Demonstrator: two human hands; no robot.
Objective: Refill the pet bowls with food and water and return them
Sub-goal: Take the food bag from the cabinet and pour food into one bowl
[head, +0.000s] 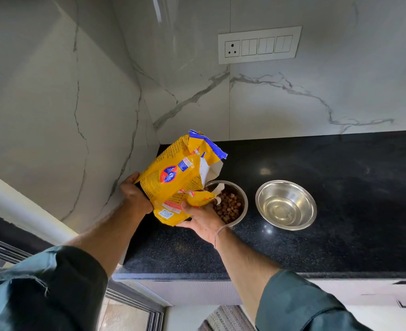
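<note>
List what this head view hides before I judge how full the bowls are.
All in the head view:
- The food bowl: its left side and near rim are covered by the food bag and the right hand, so the kibble depth is unclear.
- The bag's remaining contents: hidden by its opaque wall.
- The left hand: its fingers are behind the bag.
- The second bowl: glare hides any water level.
- The bag print: too small to read.

Head view: close, looking down onto counter (316, 247) corner.
</note>
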